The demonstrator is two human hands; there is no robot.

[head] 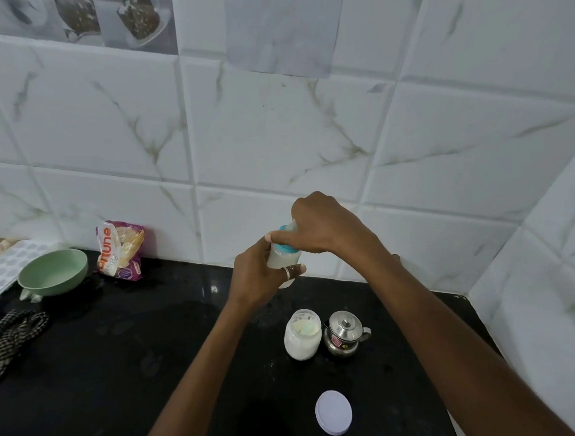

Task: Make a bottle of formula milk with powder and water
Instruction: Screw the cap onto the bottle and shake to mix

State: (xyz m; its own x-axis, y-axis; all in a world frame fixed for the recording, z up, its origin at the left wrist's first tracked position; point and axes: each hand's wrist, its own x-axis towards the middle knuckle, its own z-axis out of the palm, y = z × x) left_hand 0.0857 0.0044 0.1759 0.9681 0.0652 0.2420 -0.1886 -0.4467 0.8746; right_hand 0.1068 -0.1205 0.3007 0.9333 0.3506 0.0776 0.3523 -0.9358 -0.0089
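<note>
the small clear plastic feeding bottle [284,258] with cloudy pale liquid inside is held upright in the air above the black stone counter [119,365], near the tiled wall. the left hand [258,281] curls round its body, thumb across the front. the right hand [320,225] closes its fingers over the top, round the teal screw collar [286,247]; the teat is hidden beneath it. this looks like tightening the top before mixing. it is best to keep the bottle level, brace the body firmly and turn only the collar until snug, so nothing leaks. the open white powder jar [303,337] and small steel lidded pot [345,333] stand just beside each other below, the jar's round white lid [333,412] lying apart, nearer the person.
</note>
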